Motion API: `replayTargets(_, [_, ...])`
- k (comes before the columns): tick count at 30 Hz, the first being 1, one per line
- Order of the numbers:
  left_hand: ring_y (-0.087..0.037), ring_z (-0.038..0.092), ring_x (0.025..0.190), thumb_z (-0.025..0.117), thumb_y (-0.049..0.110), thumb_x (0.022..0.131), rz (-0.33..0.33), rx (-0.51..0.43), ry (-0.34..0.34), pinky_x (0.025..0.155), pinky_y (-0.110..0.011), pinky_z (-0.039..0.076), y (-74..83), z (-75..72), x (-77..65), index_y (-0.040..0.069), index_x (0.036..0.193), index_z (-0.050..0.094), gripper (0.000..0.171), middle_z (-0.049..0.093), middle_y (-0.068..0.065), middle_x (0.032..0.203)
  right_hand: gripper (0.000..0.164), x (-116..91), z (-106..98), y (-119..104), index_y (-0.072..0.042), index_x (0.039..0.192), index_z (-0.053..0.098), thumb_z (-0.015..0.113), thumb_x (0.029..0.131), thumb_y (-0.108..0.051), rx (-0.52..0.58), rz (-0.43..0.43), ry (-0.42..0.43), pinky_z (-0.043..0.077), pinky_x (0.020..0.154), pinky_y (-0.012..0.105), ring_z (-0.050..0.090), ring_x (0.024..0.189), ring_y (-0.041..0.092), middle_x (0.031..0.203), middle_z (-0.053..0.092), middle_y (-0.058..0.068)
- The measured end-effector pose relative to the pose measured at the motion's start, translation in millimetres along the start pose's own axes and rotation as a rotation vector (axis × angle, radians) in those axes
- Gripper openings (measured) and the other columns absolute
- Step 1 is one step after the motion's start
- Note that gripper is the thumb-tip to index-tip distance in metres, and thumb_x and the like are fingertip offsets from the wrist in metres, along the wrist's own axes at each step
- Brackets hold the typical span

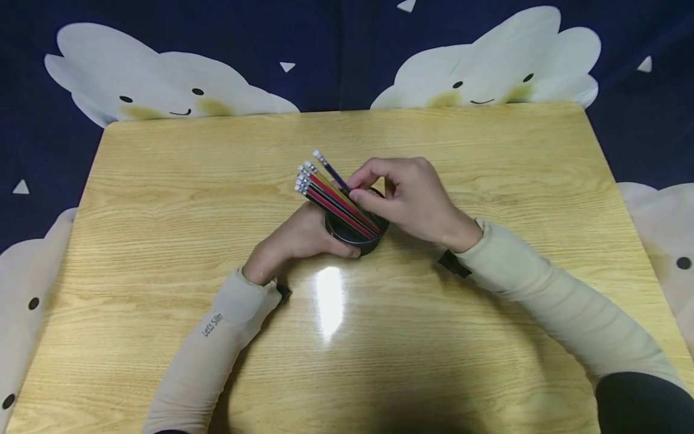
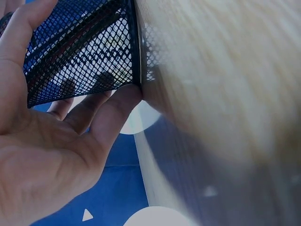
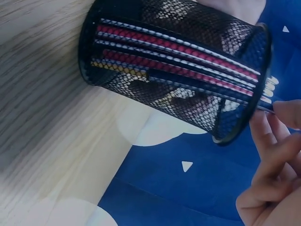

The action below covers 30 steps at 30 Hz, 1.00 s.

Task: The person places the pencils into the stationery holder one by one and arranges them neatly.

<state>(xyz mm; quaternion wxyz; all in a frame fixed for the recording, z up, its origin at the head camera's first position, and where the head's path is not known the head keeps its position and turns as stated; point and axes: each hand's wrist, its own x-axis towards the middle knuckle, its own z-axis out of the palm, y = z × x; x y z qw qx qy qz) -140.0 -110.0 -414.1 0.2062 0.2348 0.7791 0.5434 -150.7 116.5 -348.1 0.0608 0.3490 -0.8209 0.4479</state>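
My left hand (image 1: pixel 303 232) grips a black mesh pencil cup (image 1: pixel 370 246) standing on the table, its thumb on the near side. In the left wrist view, the fingers curve round the mesh cup (image 2: pixel 89 66) close to its base. Several pencils with white erasers, striped red and black (image 1: pixel 341 211) plus one yellow, lean left in the cup. My right hand (image 1: pixel 414 196) pinches a dark blue pencil (image 1: pixel 332 170) between thumb and forefinger just above the rim. Through the mesh in the right wrist view, the blue pencil (image 3: pixel 188 84) reaches partway down inside the cup.
The wooden table (image 1: pixel 162 241) has a bright reflection in front of the cup. Behind it hangs a dark blue cloth (image 1: pixel 341 54) printed with white clouds and triangles. Small black devices (image 1: pixel 454 264) are strapped at both wrists over pale sleeves.
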Motion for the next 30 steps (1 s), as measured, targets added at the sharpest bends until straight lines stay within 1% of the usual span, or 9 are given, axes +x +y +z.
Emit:
replayTargets(3, [-0.020, 0.066, 0.121, 0.100, 0.007, 0.073, -0.032, 0.014, -0.011, 0.112, -0.038, 0.045, 1.3, 0.0, -0.6, 0.006, 0.149, 0.060, 0.086, 0.071, -0.005, 0.132, 0.005, 1.2, 3.4, 2.5, -0.009, 0.100, 0.083, 0.082, 0.095, -0.009, -0.054, -0.014, -0.013, 0.038, 0.054, 0.022, 0.051, 0.057, 0.009, 0.091, 0.080, -0.003])
replayTargets(6, [-0.020, 0.066, 0.121, 0.100, 0.008, 0.074, -0.034, 0.014, -0.014, 0.113, -0.038, 0.044, 1.7, 0.0, -0.5, 0.006, 0.149, 0.060, 0.085, 0.071, -0.004, 0.132, 0.007, 2.4, 6.7, 4.5, -0.010, 0.101, 0.084, 0.083, 0.095, -0.013, -0.116, -0.020, -0.025, 0.038, 0.054, 0.024, 0.053, 0.058, 0.007, 0.090, 0.080, -0.003])
replayTargets(10, [-0.019, 0.065, 0.124, 0.100, 0.008, 0.074, -0.023, 0.012, -0.013, 0.115, -0.036, 0.043, 1.0, 0.2, 0.1, 0.006, 0.150, 0.060, 0.086, 0.070, -0.004, 0.135, 0.008, 3.6, 11.0, 6.1, -0.011, 0.101, 0.084, 0.083, 0.094, -0.015, -0.173, -0.010, -0.031, 0.039, 0.055, 0.027, 0.056, 0.059, 0.006, 0.088, 0.080, -0.004])
replayTargets(15, [-0.017, 0.061, 0.131, 0.101, 0.006, 0.072, 0.020, 0.000, -0.010, 0.119, -0.033, 0.039, 1.6, 1.4, 1.0, 0.005, 0.158, 0.053, 0.098, 0.065, -0.005, 0.147, 0.010, 2.2, 13.6, 7.4, -0.010, 0.104, 0.084, 0.082, 0.095, -0.015, -0.195, 0.014, -0.047, 0.041, 0.056, 0.030, 0.059, 0.063, 0.006, 0.088, 0.080, -0.003])
replayTargets(17, [-0.018, 0.060, 0.133, 0.102, 0.004, 0.071, 0.045, -0.009, -0.006, 0.120, -0.033, 0.038, 1.7, 2.1, 1.6, 0.003, 0.158, 0.052, 0.100, 0.064, -0.005, 0.148, 0.011, 0.9, 13.3, 8.2, -0.010, 0.105, 0.084, 0.082, 0.095, -0.014, -0.189, 0.016, -0.045, 0.042, 0.057, 0.030, 0.059, 0.063, 0.007, 0.089, 0.080, -0.002])
replayTargets(19, [-0.019, 0.062, 0.130, 0.102, 0.002, 0.069, 0.063, -0.022, 0.003, 0.119, -0.034, 0.039, 1.3, 2.8, 2.0, 0.002, 0.155, 0.052, 0.100, 0.066, -0.007, 0.144, 0.011, -0.8, 12.2, 8.8, -0.009, 0.106, 0.084, 0.083, 0.095, -0.013, -0.175, 0.015, -0.029, 0.043, 0.057, 0.029, 0.060, 0.064, 0.008, 0.090, 0.080, -0.002])
replayTargets(22, [-0.021, 0.062, 0.128, 0.101, -0.001, 0.067, 0.082, -0.041, 0.018, 0.118, -0.036, 0.040, 0.3, 3.4, 3.1, 0.000, 0.152, 0.051, 0.099, 0.066, -0.009, 0.140, 0.010, -4.4, 8.4, 9.5, -0.009, 0.105, 0.084, 0.084, 0.096, -0.012, -0.140, 0.001, 0.024, 0.042, 0.058, 0.026, 0.058, 0.064, 0.010, 0.090, 0.080, -0.002])
replayTargets(26, [-0.023, 0.064, 0.122, 0.101, -0.001, 0.065, 0.080, -0.044, 0.032, 0.116, -0.037, 0.042, 0.8, 3.7, 3.0, -0.002, 0.149, 0.052, 0.097, 0.066, -0.013, 0.135, 0.006, -11.2, 0.0, 10.6, -0.007, 0.102, 0.084, 0.082, 0.097, -0.010, -0.064, -0.013, 0.104, 0.039, 0.055, 0.022, 0.053, 0.059, 0.009, 0.093, 0.079, -0.001])
replayTargets(30, [-0.025, 0.063, 0.124, 0.102, 0.002, 0.064, 0.068, -0.019, 0.043, 0.117, -0.038, 0.041, 1.0, 4.1, 2.1, -0.003, 0.147, 0.054, 0.096, 0.065, -0.014, 0.136, 0.007, -20.1, -11.2, 16.0, -0.007, 0.102, 0.084, 0.078, 0.101, -0.010, 0.014, 0.048, 0.155, 0.038, 0.053, 0.021, 0.050, 0.057, 0.010, 0.094, 0.079, -0.005])
